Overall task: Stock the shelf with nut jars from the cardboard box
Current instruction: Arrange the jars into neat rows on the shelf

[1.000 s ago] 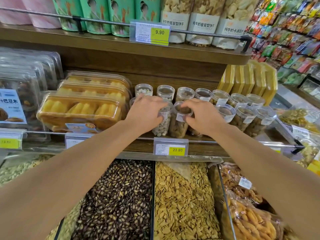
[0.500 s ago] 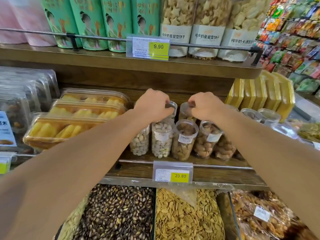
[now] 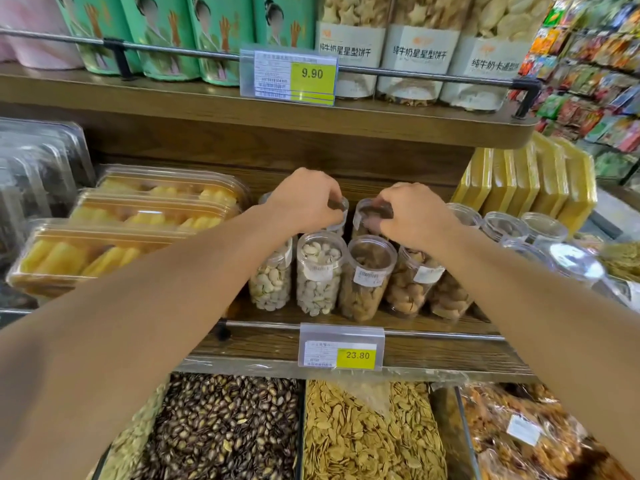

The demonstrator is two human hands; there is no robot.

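A person's left hand (image 3: 304,199) and right hand (image 3: 414,214) each curl over the lid of a back-row jar (image 3: 341,209) on the middle shelf (image 3: 277,341), at about 12 o'clock from the price tag (image 3: 341,348). A front row of five jars (image 3: 320,275) of pistachios and other nuts already stands behind the rail, more jars sit at 3 o'clock, and the stocking looks well advanced. The cardboard box is out of view, so what remains cannot be told.
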